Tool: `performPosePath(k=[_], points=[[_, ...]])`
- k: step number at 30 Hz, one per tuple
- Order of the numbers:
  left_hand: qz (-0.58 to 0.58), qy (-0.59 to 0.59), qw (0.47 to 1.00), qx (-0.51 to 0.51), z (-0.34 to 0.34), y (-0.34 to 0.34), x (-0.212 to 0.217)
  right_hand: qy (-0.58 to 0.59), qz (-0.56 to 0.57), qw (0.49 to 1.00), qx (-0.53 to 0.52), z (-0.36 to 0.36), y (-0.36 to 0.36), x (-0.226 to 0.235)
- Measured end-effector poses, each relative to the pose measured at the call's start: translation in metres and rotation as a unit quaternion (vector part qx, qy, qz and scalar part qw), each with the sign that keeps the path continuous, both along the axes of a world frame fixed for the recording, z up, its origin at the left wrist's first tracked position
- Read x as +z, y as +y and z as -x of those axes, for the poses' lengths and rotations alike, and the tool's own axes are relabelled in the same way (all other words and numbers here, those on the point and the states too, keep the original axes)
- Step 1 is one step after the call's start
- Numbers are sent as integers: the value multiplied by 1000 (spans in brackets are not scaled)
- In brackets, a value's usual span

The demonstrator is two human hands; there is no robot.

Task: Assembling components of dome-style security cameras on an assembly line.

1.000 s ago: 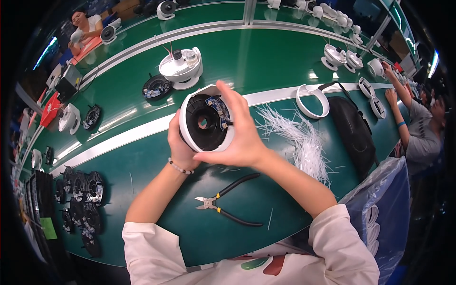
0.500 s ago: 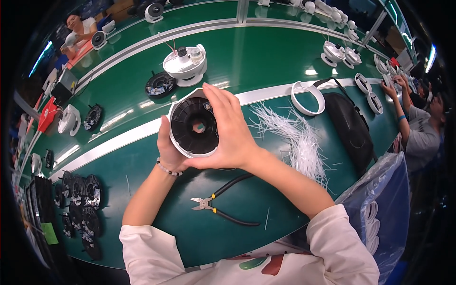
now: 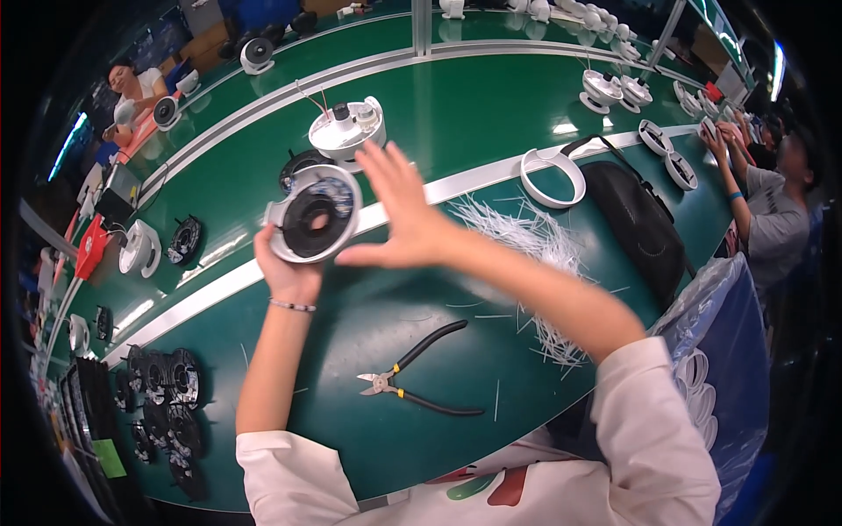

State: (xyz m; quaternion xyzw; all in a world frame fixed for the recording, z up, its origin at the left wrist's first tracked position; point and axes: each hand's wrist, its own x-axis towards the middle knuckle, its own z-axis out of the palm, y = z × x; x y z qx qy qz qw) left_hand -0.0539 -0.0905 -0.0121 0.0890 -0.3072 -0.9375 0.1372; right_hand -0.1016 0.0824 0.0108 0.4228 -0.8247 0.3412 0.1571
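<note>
My left hand (image 3: 289,276) grips a round white housing (image 3: 353,215) from below and its left side, lifted above the bench. Inside the housing sits a black ring-shaped part (image 3: 298,215) with a central hole and a strip of electronics along its upper edge. My right hand (image 3: 405,215) is just right of the housing, fingers spread and holding nothing. Beyond them, a white bowl-shaped unit on a stand (image 3: 338,133) has wires sticking up. A black round part (image 3: 294,167) lies partly hidden behind the housing. Diagonal cutters with black handles (image 3: 379,383) lie open on the bench below my hands.
Thin white plastic strips (image 3: 548,254) are heaped right of centre, beside a white ring (image 3: 574,188) and a black bag (image 3: 633,219). Black round parts (image 3: 182,425) cluster at left. A plastic-lined blue bin (image 3: 732,368) stands at right. Co-workers sit far left and right.
My right hand has let go of the housing and opened away from it. My left hand has moved it slightly left and tilted it, bringing the electronics into view.
</note>
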Motion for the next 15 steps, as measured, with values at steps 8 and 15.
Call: performPosePath(k=[8, 15], points=[[21, -69, 987, 140, 51, -118, -40, -19, -221, 975, -4, 45, 155, 42], [162, -127, 940, 271, 89, -184, -69, -56, -361, 892, 267, -117, 94, 22]])
